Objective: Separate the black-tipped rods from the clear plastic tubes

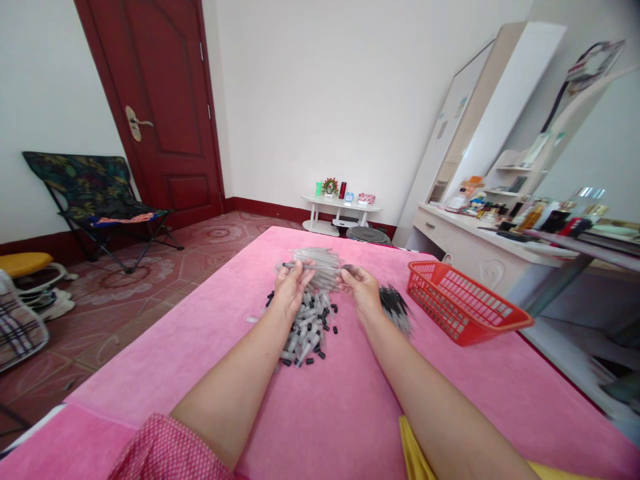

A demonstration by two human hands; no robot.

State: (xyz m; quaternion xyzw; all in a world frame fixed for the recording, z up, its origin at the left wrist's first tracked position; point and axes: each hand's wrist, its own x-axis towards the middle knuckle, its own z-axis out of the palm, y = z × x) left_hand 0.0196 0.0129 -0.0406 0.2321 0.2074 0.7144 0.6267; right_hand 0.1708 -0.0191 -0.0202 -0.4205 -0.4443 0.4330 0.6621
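Observation:
My left hand [291,285] is closed, thumb against fingers, on a thin translucent pen barrel [309,265] with a dark end. Across from it, my right hand [361,288] pinches something small and dark that I cannot make out. Behind and between the hands lies a heap of clear pen barrels [320,255]. Nearer to me is a pile of whitish translucent pen caps [303,337] mixed with small black plugs [335,330]. Just right of my right hand rests a bundle of thin dark sticks like pen refills [395,307].
A red plastic basket [463,310] stands at the right of the pink-covered table [330,413]. Beyond are a dressing table [480,230] with bottles, a low white shelf [320,201], a round stool [369,235], a folding chair [95,193] and a red door [165,100].

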